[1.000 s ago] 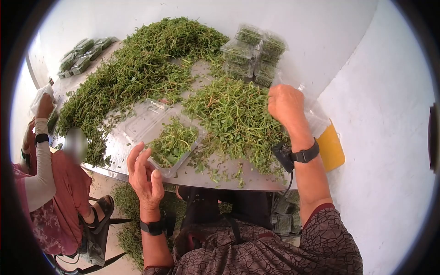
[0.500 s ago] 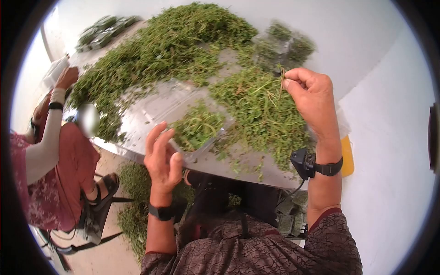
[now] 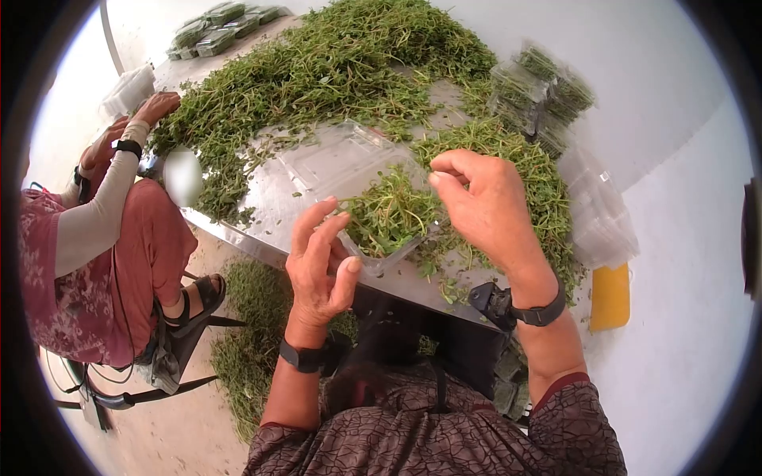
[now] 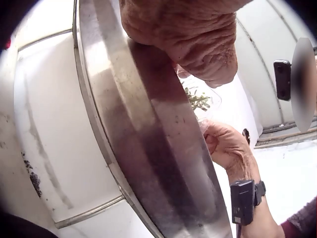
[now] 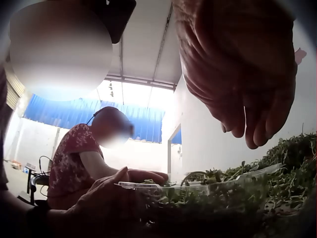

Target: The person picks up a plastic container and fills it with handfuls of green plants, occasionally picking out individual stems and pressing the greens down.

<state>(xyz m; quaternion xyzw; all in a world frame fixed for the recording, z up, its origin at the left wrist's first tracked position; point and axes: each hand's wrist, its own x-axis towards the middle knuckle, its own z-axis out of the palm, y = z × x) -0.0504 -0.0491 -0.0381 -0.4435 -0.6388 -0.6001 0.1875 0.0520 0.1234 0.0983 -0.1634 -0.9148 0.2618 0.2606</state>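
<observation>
A clear plastic clamshell box (image 3: 379, 266) lies near the table's front edge, its lid (image 3: 337, 163) folded back. Leafy green sprigs (image 3: 389, 210) fill the tray part. My left hand (image 3: 317, 270) is at the box's front left corner, fingers raised and spread, thumb apart. Over the box's right side hangs my right hand (image 3: 484, 206), fingers loosely bent, thumb near the index finger. Its fingertips point down in the right wrist view, and no sprig shows below them. A loose pile of sprigs (image 3: 548, 202) lies just beyond this hand.
A large heap of greens (image 3: 317, 79) covers the back of the table (image 3: 250, 190). Filled boxes (image 3: 548, 91) are stacked at the right, near nested clear boxes (image 3: 595, 210) and a yellow board (image 3: 609, 297). Another person (image 3: 119, 254) sits at the left, and more greens (image 3: 254, 341) lie below.
My right hand picked a sprig from the pile, pinching it half a second ago. It has since moved left over the box, with no sprig visible. The head view has shifted; my left hand stays by the box.
</observation>
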